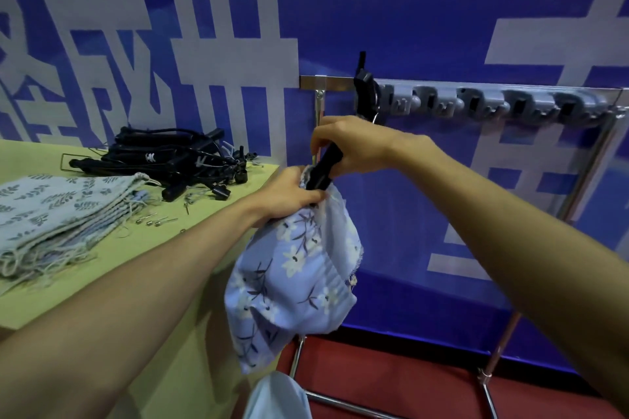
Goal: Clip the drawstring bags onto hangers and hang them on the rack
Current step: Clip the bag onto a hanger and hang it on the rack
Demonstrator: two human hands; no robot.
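A light blue drawstring bag [299, 282] with a flower print hangs in front of me. My left hand [292, 194] pinches its top edge. My right hand [350, 146] grips a black clip hanger [323, 168], whose lower clip end meets the bag's top between my hands. The hanger's upper end [366, 92] reaches up to the left part of the chrome rack's top rail [337, 82]. Whether the clip has closed on the fabric is hidden by my fingers.
On the yellow-green table [143, 248] lie a stack of leaf-print drawstring bags [58, 211] and a pile of black hangers [170, 156]. Grey holders [493, 102] line the rail. The rack's right post [585, 177] and base bars [340, 401] stand on red floor.
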